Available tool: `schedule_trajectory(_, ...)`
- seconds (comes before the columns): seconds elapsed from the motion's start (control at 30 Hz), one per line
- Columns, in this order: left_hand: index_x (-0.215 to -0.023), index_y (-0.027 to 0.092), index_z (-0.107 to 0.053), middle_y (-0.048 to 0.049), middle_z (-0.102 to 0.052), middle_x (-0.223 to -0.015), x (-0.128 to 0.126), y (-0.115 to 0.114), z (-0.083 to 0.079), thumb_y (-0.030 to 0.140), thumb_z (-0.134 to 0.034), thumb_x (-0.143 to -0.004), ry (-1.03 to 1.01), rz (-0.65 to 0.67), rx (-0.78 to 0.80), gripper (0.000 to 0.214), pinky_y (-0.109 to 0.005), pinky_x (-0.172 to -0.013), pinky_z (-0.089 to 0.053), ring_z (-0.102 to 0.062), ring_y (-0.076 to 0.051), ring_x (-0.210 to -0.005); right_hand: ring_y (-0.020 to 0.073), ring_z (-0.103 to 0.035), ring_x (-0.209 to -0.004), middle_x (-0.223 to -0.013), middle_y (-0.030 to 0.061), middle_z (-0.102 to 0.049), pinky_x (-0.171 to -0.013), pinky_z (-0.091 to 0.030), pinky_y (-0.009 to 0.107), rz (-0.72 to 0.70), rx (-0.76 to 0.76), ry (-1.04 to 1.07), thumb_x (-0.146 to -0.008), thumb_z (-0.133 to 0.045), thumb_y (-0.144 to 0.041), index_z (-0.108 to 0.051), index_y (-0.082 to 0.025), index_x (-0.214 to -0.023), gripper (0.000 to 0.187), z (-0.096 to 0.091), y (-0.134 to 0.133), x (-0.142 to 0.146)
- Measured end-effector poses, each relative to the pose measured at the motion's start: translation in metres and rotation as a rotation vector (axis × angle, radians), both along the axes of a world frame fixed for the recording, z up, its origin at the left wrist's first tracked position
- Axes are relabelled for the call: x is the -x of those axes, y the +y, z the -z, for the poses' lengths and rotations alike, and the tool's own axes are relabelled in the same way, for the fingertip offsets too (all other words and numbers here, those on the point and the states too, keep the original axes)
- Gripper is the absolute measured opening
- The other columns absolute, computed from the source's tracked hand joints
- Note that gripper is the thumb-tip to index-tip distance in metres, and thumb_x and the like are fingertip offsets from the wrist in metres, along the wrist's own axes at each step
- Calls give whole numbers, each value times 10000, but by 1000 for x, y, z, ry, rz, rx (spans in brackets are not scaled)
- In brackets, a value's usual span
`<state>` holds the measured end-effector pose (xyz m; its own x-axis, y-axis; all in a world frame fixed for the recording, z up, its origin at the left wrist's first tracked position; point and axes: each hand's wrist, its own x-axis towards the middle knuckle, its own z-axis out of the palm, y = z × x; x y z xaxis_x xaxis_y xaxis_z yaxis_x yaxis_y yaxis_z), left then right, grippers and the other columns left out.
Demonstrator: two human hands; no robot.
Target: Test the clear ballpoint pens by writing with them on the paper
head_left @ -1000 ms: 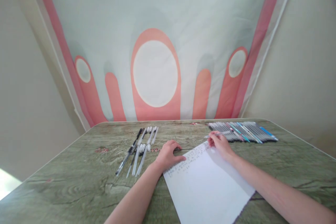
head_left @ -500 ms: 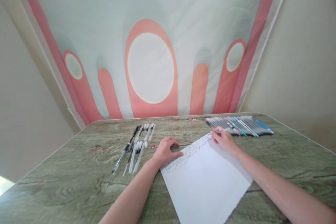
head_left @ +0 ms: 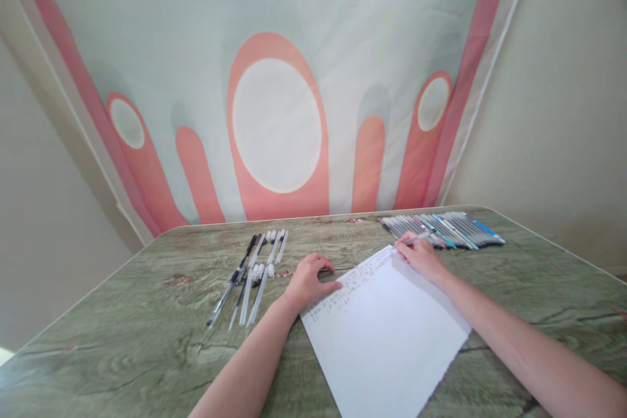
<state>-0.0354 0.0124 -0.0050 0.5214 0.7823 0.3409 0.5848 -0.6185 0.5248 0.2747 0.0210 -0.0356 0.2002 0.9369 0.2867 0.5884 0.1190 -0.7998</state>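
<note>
A sheet of white paper [head_left: 386, 333] lies at a slant on the table, with rows of small dark handwriting along its upper left edge. My left hand [head_left: 312, 281] rests on that edge near its left corner, fingers apart and thumb stretched over the writing. At the paper's top corner, my right hand [head_left: 417, 255] pinches a slim pen [head_left: 422, 235], its upper end pointing up and right. The pen's tip is too small to make out. Just beyond this hand lies a long row of pens [head_left: 470, 230], mostly grey with some blue, teal and red.
Left of my left hand lie several loose pens [head_left: 262, 287] with clear or white barrels, and a longer black one [head_left: 240, 271]. The wood-patterned table [head_left: 132, 326] reaches back to a wall hanging [head_left: 279, 124] with pink and white shapes.
The pen in my right hand now stands a little more upright, and that hand has shifted slightly right along the paper's edge. My left hand stays put. The whole view has tilted slightly.
</note>
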Motion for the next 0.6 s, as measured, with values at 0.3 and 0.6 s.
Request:
schedule_trajectory(0.3, -822, 201, -617, -41, -563, -891, 0, -1, 0, 430, -670, -612, -1, -9, 7, 315, -301, -788, -393, -518, -189, -862, 144, -504, -466, -470, -27, -541, -503, -351, 255, -2, -15, -109, -707, -443, -310, -493, -204, -644, 133, -3, 0, 0)
schedule_trajectory(0.6, -818, 203, -627, -43, -567, -894, 0, -1, -2, 419, -675, -606, -5, -5, 20, 306, -309, -791, -394, -518, -191, -856, 143, -494, -461, -465, -28, -537, -493, -341, 252, -11, -14, -102, -698, -434, -294, -482, -206, -636, 118, -5, -1, 1)
